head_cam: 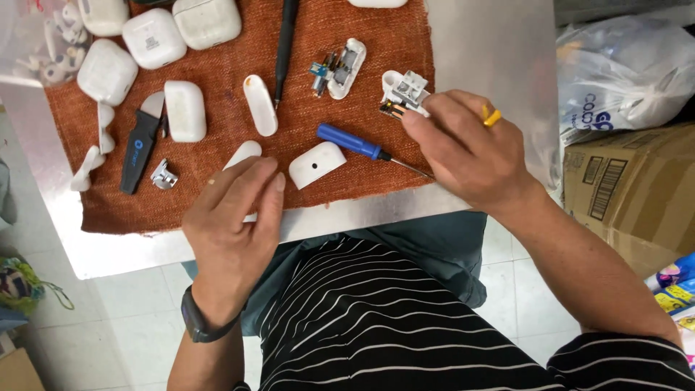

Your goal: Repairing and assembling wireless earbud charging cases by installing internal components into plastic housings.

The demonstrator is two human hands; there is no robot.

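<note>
Screwdriver (352, 140) on cloth (347, 22), between shell piece (316, 164) on its left and inner frame (402, 93) behind.

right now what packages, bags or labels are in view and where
Cardboard box: right edge, brown, black barcode label on its side.
White plastic bag: upper right, crumpled, blue print.
Colourful packets: lower right, blue, yellow and pink.
Clear bag: top left, holding small white earbud parts.

— How is the left hand (235, 224) placed?
— Palm down, fingers together and loosely curled, wrist bent.
— The right hand (467, 148)?
— Reaching forward, fingertips (414, 119) pinched together.
</note>
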